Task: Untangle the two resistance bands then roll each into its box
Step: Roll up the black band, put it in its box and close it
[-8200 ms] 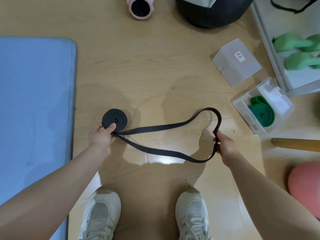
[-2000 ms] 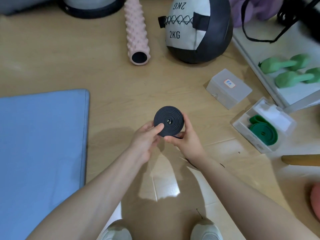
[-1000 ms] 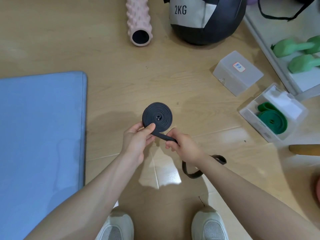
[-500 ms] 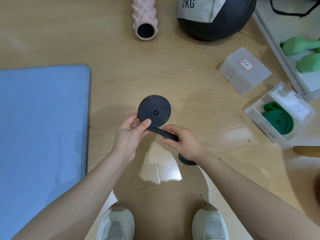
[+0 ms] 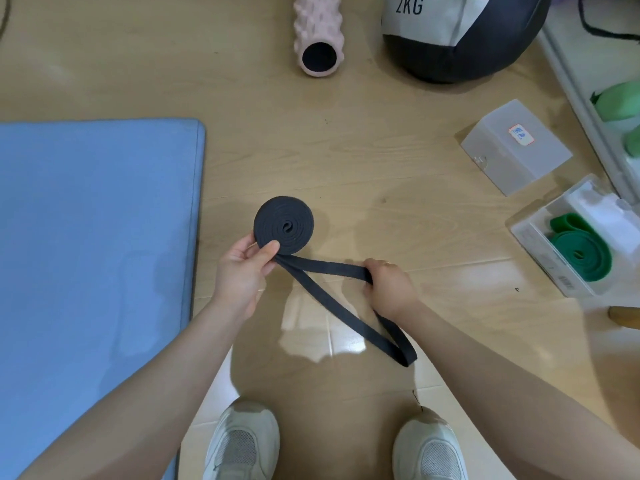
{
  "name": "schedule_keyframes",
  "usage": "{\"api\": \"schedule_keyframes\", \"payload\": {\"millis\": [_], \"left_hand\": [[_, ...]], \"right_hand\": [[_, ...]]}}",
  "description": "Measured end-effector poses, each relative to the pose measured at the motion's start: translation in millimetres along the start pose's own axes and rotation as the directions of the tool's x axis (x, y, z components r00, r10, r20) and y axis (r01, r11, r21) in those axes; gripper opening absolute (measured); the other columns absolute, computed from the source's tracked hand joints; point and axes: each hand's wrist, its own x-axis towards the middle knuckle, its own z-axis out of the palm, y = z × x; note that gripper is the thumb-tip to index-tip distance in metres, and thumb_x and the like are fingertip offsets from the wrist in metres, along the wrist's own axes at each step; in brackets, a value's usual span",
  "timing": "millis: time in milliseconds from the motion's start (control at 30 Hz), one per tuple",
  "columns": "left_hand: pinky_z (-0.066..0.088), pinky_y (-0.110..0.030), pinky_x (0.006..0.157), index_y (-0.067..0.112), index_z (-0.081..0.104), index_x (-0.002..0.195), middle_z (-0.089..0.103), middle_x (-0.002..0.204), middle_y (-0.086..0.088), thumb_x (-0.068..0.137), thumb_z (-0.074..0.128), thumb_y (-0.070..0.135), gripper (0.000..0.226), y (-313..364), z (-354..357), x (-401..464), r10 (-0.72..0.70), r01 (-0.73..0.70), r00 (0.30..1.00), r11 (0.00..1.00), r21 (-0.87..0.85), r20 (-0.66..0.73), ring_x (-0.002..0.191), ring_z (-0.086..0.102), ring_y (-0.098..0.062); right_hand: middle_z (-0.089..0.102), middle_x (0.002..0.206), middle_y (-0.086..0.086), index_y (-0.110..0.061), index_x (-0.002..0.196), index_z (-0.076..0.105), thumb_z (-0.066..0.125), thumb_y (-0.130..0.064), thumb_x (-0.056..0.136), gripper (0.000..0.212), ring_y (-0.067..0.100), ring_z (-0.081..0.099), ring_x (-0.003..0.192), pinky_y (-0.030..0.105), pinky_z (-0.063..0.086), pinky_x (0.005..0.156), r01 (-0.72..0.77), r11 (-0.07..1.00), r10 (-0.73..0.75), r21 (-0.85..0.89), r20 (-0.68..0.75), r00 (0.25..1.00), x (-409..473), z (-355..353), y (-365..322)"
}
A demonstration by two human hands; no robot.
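Observation:
The black resistance band (image 5: 284,225) is mostly wound into a flat coil held above the wooden floor. My left hand (image 5: 244,268) pinches the coil's lower edge with thumb and fingers. Two loose strands run from the coil to the right; my right hand (image 5: 389,287) grips the upper strand, and the loop's end hangs below my right forearm. The green band (image 5: 581,256) lies rolled inside an open clear box (image 5: 530,237) at the right. A closed frosted box (image 5: 516,147) with a small label sits just behind it.
A blue mat (image 5: 93,254) covers the floor on the left. A pink foam roller (image 5: 318,36) and a 2KG medicine ball (image 5: 460,32) lie at the back. A rack with green dumbbells (image 5: 620,102) stands at the right edge. My two shoes (image 5: 242,445) are below.
The fully wound coil of two seconds ago has partly come undone. My right hand has drawn the loose loop out to the right, and the tail is longer than half a second ago.

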Motion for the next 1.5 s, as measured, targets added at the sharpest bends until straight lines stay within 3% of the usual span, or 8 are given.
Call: {"api": "schedule_keyframes", "payload": {"millis": [300,500,833,967,1133,1300,1400,1500], "left_hand": [[0.049,-0.026,0.088,0.014,0.058,0.112,0.065,0.106,-0.002,0.088,0.059,0.004,0.026,-21,-17,18,-0.109,0.099,0.987,0.991,-0.085,-0.118,0.105,0.061,-0.016],[0.047,-0.028,0.092,0.011,0.056,0.118,0.065,0.104,0.0,0.088,0.059,0.004,0.03,-30,-24,21,-0.129,0.115,0.982,0.988,-0.101,-0.141,0.11,0.059,-0.018],[0.047,-0.028,0.094,0.009,0.055,0.122,0.064,0.109,-0.002,0.087,0.06,0.004,0.035,-29,-31,21,-0.19,0.152,0.966,0.966,-0.207,-0.178,0.101,0.062,-0.015],[0.047,-0.027,0.093,0.011,0.059,0.111,0.065,0.104,-0.001,0.087,0.06,0.005,0.025,-28,-30,19,-0.219,0.173,0.96,0.955,-0.243,-0.177,0.097,0.063,-0.013],[0.048,-0.027,0.091,0.009,0.059,0.11,0.066,0.102,-0.002,0.088,0.06,0.005,0.023,-24,-26,18,-0.23,0.187,0.958,0.954,-0.237,-0.171,0.093,0.064,-0.012],[0.049,-0.027,0.085,0.005,0.055,0.117,0.065,0.102,-0.006,0.087,0.061,0.004,0.031,-24,-14,7,-0.221,0.206,0.966,0.971,-0.118,-0.131,0.092,0.064,-0.015],[0.051,-0.022,0.076,0.006,0.058,0.113,0.066,0.097,-0.004,0.086,0.061,0.005,0.027,-21,-13,1,-0.204,0.192,0.972,0.976,-0.1,-0.121,0.088,0.065,-0.013],[0.053,-0.019,0.073,0.008,0.059,0.108,0.067,0.096,-0.004,0.087,0.06,0.006,0.021,-14,-17,-5,-0.19,0.181,0.976,0.979,-0.091,-0.105,0.087,0.065,-0.012]], "right_hand": [[0.048,0.116,0.008,-0.013,0.123,0.041,0.066,-0.05,0.075,0.066,0.028,0.051,0.105,0.037,0.046,0.087,-0.411,0.911,0.407,-0.029,0.212,0.888,-37,30,72],[0.052,0.099,0.002,-0.022,0.091,0.039,0.062,-0.036,0.083,0.028,0.018,0.047,0.079,0.03,0.038,0.065,-0.309,0.951,0.309,-0.026,0.178,0.934,-45,41,77],[0.047,0.087,-0.002,-0.018,0.088,0.041,0.056,-0.034,0.087,0.022,0.022,0.051,0.075,0.03,0.037,0.06,-0.333,0.941,0.337,-0.054,0.171,0.926,-35,34,87],[0.049,0.093,0.011,-0.011,0.09,0.038,0.044,-0.005,0.087,0.009,0.03,0.051,0.083,0.032,0.035,0.066,-0.33,0.943,0.332,-0.032,0.08,0.94,-30,43,85],[0.044,0.123,0.029,0.007,0.116,0.041,0.046,-0.002,0.089,0.029,0.043,0.047,0.11,0.044,0.04,0.086,-0.664,0.681,0.722,0.309,-0.132,0.679,-20,15,99],[0.048,0.13,0.014,-0.007,0.124,0.049,0.062,-0.026,0.082,0.048,0.033,0.044,0.12,0.039,0.034,0.097,-0.158,0.986,0.168,0.062,-0.256,0.952,-17,10,33],[0.05,0.132,0.013,-0.004,0.127,0.048,0.067,-0.038,0.079,0.061,0.03,0.045,0.122,0.036,0.033,0.1,0.262,0.955,-0.243,0.139,-0.139,0.96,-7,18,-23],[0.053,0.129,0.012,-0.008,0.132,0.041,0.068,-0.042,0.079,0.069,0.03,0.044,0.122,0.035,0.033,0.101,0.321,0.942,-0.324,0.097,0.019,0.946,9,31,-63]]}}
